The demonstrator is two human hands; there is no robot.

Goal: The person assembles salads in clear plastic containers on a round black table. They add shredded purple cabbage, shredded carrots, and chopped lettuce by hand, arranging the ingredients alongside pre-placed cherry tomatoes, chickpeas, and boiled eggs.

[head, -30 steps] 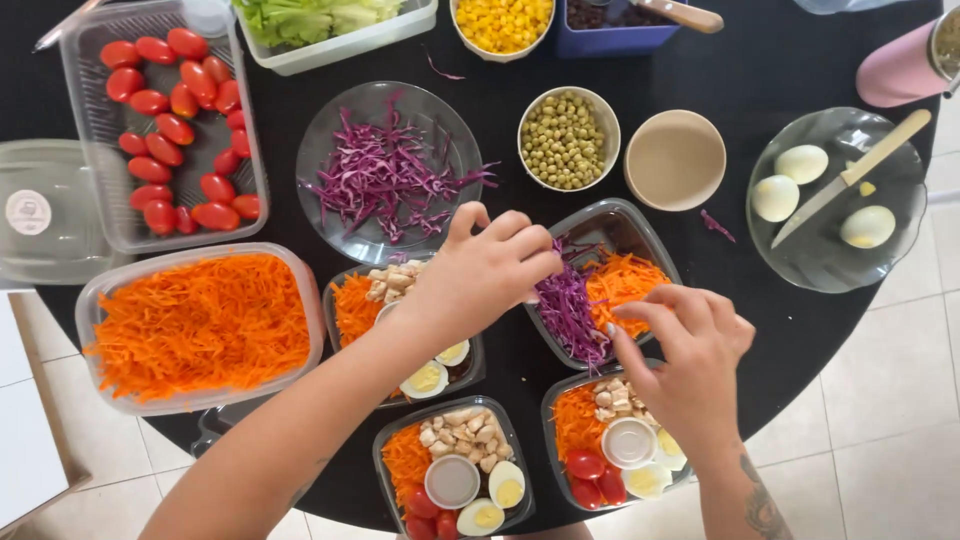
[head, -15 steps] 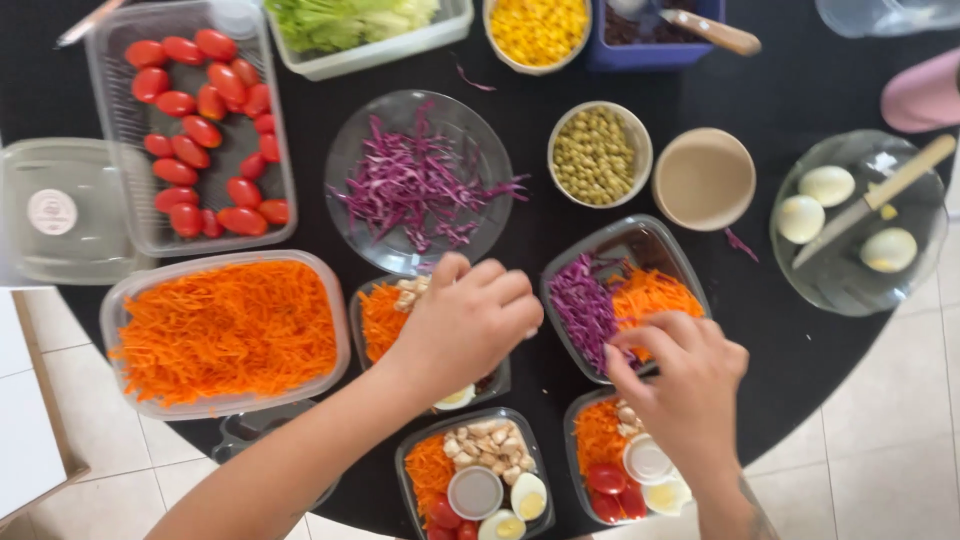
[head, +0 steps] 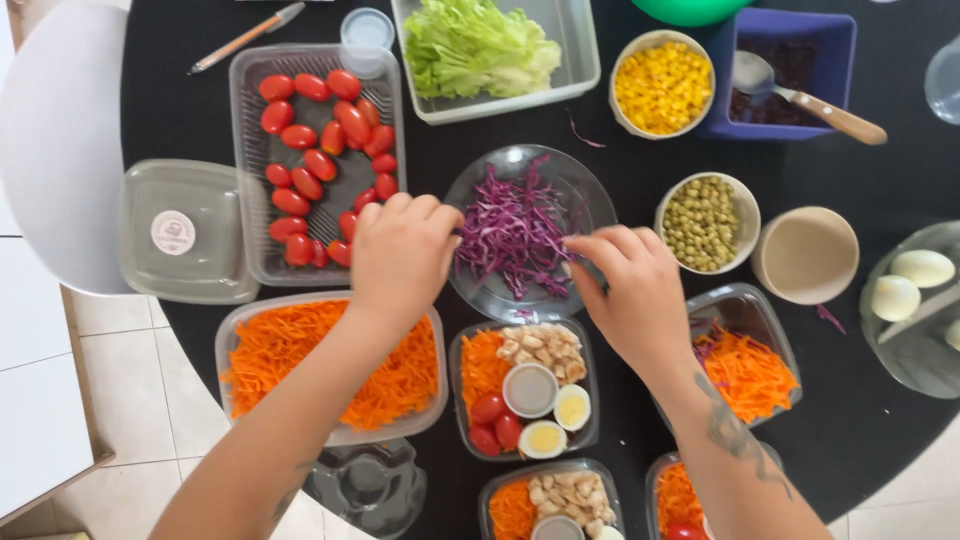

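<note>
My left hand (head: 400,255) hovers, knuckles up and fingers curled under, over the left rim of the glass plate (head: 590,200) that holds the shredded purple cabbage (head: 510,230). I cannot tell whether the fingers have hold of any shreds, since the back of the hand hides them. My right hand (head: 630,295) comes in at the plate's right side, thumb and forefinger pinched together on a few strands of cabbage at the edge of the pile, the other fingers loosely bent.

The plate sits about the middle of the round black bench (head: 620,150). Just left of it, under my left wrist, lies a clear tray of cherry tomatoes (head: 315,165), and nearer the bench's near-left edge a clear tub of grated carrot (head: 300,360), which my left forearm crosses. Directly nearer me than the plate stands a filled meal box (head: 525,390) with carrot, tomatoes, chicken pieces, halved egg and a small lidded sauce cup. To its right, partly under my right forearm, another box (head: 750,350) holds cabbage and carrot only.

Beyond the plate, toward the far edge, are a tub of lettuce (head: 490,45) and a bowl of sweetcorn (head: 662,85). A bowl of green peas (head: 705,222) stands just right of the plate, with an empty beige bowl (head: 805,255) beside it. Peeled eggs (head: 905,280) lie on a glass plate at the right edge.
</note>
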